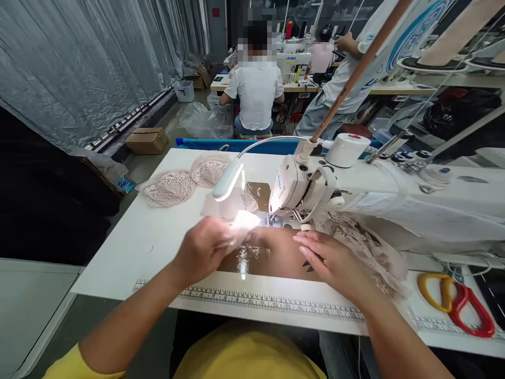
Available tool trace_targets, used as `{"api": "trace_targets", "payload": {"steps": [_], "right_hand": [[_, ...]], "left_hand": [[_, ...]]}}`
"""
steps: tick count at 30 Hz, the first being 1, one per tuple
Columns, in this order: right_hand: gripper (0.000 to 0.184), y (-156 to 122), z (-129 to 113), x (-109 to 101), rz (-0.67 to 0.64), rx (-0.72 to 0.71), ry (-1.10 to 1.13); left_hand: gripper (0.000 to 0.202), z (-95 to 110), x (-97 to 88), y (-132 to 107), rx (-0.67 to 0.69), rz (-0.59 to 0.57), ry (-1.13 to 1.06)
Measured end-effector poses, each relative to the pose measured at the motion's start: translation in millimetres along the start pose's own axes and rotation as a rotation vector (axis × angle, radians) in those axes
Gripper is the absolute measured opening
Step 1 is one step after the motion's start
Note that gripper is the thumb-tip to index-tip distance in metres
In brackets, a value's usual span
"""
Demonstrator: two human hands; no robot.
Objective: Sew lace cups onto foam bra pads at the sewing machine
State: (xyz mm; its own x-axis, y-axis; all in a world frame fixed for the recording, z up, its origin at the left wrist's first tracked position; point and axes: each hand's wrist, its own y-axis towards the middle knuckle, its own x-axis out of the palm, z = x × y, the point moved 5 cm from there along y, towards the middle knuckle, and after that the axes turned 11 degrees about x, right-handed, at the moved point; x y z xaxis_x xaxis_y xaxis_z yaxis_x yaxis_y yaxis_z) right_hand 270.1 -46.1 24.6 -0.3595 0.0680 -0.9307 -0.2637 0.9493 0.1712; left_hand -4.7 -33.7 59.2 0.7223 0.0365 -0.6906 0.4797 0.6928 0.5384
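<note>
Left hand [203,245] has fingers and thumb closed in a pinch on a thin white piece of material [245,221], washed out by glare; it sticks out from the fingertips toward the needle area of the white industrial sewing machine [290,184], just to their right. Right hand [335,258]: fingers nearly straight, close together, over the glossy brown plate [276,255] set in the white tabletop [118,263]. Dark pointed tips [307,266] poke out under those fingers; can't tell what they belong to or whether the hand grips anything. A small off-white knob [306,227] sits just beyond the right fingertips. Slim white lamp [228,181] on a bendy metal neck hangs beyond the left fingers, lighting the work. Two beige lace cup-shaped pieces [169,187] [209,168] lie farther off, ahead and left of the left fingers. Bunched beige lace fabric [366,247] is right of the right fingers, partly behind that hand. Scissors with one yellow and one red handle [471,313] lie well right of them. Black printed ruler scale [252,302] runs nearer the body than both sets of fingers. Ahead, well apart from the fingers, a seated person in a white shirt [258,92] faces away.
</note>
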Motion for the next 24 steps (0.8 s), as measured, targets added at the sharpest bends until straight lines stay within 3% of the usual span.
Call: {"api": "trace_targets", "payload": {"steps": [1,3,6,9,12,17,21,24], "right_hand": [[0.032,-1.1,-4.1,0.1,-0.023,0.001,0.037],[0.031,-3.1,-7.4,0.5,-0.062,0.015,0.101],[0.030,-6.2,-3.6,0.7,-0.104,0.053,0.194],[0.030,-7.9,2.0,-1.1,-0.113,0.113,0.287],[0.030,-6.6,-0.2,-1.8,-0.134,0.145,0.331],[0.030,3.6,-20.9,7.1,-0.255,0.058,0.323],[0.027,17.6,-30.8,22.8,-0.305,0.026,0.187],[0.025,24.3,-30.5,35.9,-0.308,0.060,0.078]], "left_hand": [[0.006,8.0,11.5,3.9,0.071,-0.036,-0.026],[0.007,15.8,32.0,6.7,0.060,-0.146,-0.182],[0.005,14.0,52.2,3.3,-0.170,-0.311,-0.546],[0.033,5.9,64.4,3.0,-0.289,-0.414,-0.720],[0.050,-13.4,75.7,9.2,-0.311,-0.405,-0.531],[0.020,-36.7,94.3,21.5,-0.346,-0.406,-0.348],[0.016,-32.7,91.0,37.0,-0.211,-0.456,-0.036],[0.021,-13.5,83.1,45.9,-0.023,-0.408,0.225]]}}
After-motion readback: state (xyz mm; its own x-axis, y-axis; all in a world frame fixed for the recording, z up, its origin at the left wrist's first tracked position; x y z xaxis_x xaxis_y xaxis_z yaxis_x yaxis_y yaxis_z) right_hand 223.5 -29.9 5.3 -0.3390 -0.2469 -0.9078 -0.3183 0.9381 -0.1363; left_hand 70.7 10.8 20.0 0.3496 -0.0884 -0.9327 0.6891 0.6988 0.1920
